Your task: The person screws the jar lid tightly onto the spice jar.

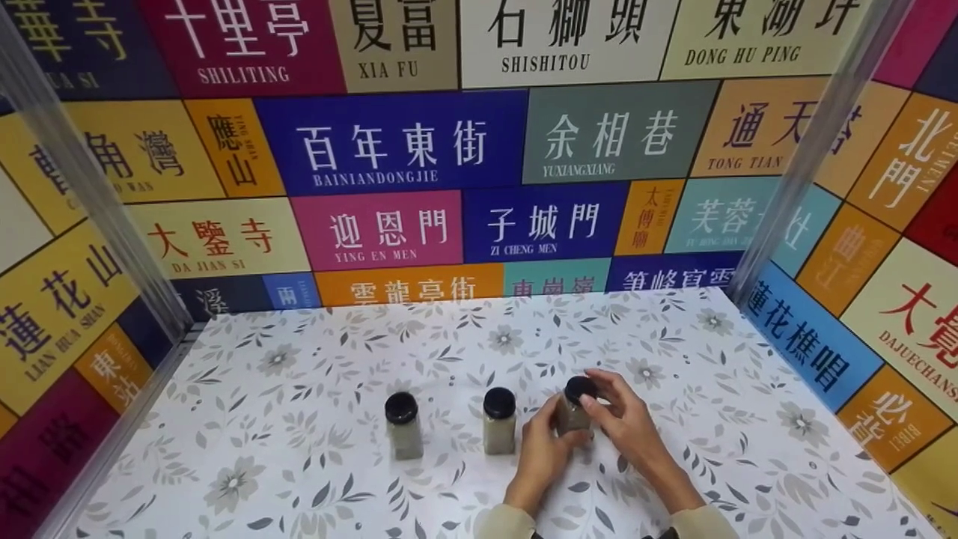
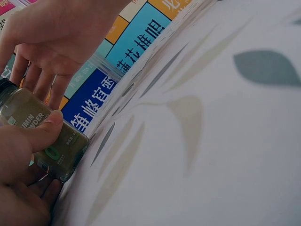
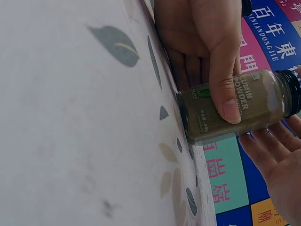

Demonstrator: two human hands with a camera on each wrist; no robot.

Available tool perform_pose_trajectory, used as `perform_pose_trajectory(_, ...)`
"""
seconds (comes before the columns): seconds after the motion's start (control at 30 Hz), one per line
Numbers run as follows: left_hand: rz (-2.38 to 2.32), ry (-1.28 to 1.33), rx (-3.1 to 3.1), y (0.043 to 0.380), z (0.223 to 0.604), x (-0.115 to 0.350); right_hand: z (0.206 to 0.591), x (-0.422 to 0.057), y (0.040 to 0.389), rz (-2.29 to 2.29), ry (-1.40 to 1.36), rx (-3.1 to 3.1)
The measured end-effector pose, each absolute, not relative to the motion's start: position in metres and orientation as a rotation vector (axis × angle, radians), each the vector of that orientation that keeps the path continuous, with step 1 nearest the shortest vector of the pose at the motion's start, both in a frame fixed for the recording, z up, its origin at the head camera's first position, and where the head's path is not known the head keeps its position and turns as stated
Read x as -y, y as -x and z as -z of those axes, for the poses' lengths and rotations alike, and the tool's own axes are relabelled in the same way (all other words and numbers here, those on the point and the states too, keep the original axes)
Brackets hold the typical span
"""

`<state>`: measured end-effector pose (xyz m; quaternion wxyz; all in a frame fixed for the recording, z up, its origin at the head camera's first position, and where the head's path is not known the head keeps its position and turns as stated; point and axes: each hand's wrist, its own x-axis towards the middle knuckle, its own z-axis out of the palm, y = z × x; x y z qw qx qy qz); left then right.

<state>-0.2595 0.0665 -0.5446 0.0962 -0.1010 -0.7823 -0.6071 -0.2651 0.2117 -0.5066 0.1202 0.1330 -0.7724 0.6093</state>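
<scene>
A clear jar of cumin powder (image 1: 571, 421) with a black cap (image 1: 581, 387) stands upright on the table, at the right end of a row of jars. My left hand (image 1: 543, 447) grips its lower body, with the thumb (image 3: 228, 106) across the printed label. Around the cap is my right hand (image 1: 627, 421), thumb at the near side and a finger behind; its other fingers (image 3: 263, 150) lie by the jar's shoulder. The cap is still on the jar. To the left, a middle jar (image 1: 499, 430) and a left jar (image 1: 406, 434) stand untouched, both black-capped.
The table (image 1: 314, 404) wears a white cloth with grey leaves and flowers. Behind it rises a wall of coloured sign panels (image 1: 397, 142). Clear upright edges (image 1: 801, 150) stand at the table's back corners.
</scene>
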Motion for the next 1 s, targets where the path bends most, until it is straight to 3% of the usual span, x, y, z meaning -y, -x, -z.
perform_pose_trajectory(1.0,1.816,0.294,2.315,0.2619,0.5447,-0.0678,0.5088,-0.2130,0.2667,-1.774,-0.449,2.235)
